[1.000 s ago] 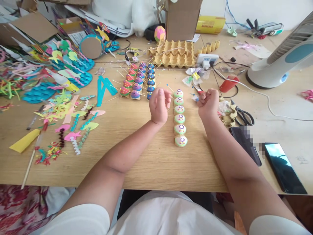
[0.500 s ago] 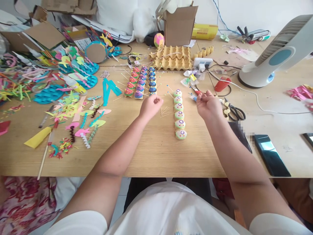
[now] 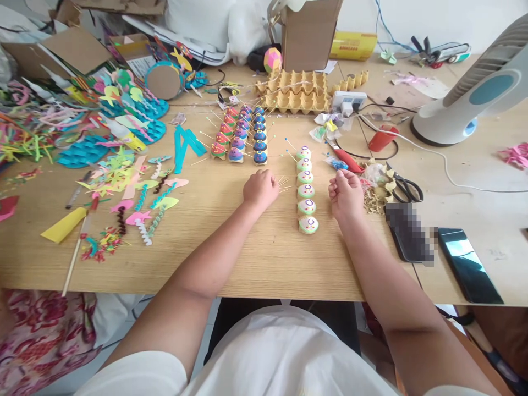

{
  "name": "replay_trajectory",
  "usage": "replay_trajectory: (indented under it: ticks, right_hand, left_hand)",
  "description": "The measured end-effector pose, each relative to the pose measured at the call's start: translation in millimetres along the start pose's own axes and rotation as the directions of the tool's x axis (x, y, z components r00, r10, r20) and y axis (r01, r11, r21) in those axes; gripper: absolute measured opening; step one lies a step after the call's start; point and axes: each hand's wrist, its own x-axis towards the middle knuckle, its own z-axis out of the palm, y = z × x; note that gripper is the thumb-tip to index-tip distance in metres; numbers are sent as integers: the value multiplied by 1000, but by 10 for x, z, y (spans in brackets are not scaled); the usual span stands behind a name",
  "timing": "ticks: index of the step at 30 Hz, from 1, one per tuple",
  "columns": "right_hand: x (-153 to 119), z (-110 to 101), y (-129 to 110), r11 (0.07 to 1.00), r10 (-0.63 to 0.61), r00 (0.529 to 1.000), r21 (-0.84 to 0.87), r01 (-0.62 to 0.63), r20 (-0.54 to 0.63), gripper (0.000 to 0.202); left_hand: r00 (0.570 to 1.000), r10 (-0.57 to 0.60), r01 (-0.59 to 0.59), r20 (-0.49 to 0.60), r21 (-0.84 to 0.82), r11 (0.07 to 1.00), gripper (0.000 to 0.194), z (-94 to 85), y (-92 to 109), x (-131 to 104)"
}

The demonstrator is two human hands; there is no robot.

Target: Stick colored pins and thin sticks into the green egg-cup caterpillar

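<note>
My left hand [image 3: 261, 192] is closed low over the table, its fingertips at a small bunch of toothpicks [image 3: 284, 186]; whether one is between them is hidden. Fingers pinched together, my right hand [image 3: 345, 193] hovers right of the white-and-green egg-carton strip [image 3: 306, 191]; anything in that pinch is too small to name. The strip's several domes, painted with purple rings and dots, run away from me in one row. Two blue-tipped sticks [image 3: 291, 147] stand out from its far end. Beyond my left hand are red [image 3: 223, 138], purple [image 3: 238, 144] and dark blue [image 3: 259, 144] carton strips.
Paper and pipe-cleaner crafts [image 3: 140, 203] cover the left side. Scissors [image 3: 406, 188], a glossy phone [image 3: 470, 264] and carton scraps [image 3: 377, 192] lie right of my right hand. A white fan [image 3: 470, 104] stands behind, with bare egg cartons [image 3: 295, 99] at the back.
My left hand has lowered toward the toothpicks and its fingers have curled in. My right hand has come slightly lower and nearer me, still pinched. The view has shifted a little.
</note>
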Motion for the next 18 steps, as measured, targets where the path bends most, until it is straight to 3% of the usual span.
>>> replay_trajectory:
  ticks: [9, 15, 18]
  right_hand:
    - [-134, 46, -34, 985, -27, 983, -161, 57, 183, 49]
    - [-108, 24, -83, 981, 131, 979, -161, -106, 156, 35]
    - [-103, 32, -79, 983, 145, 976, -138, -123, 162, 32]
  left_hand:
    - [998, 51, -53, 34, 78, 996, 22, -32, 20, -59]
    - [997, 55, -62, 51, 156, 986, 26, -64, 66, -65]
    - [996, 53, -62, 70, 132, 989, 25, -72, 69, -59]
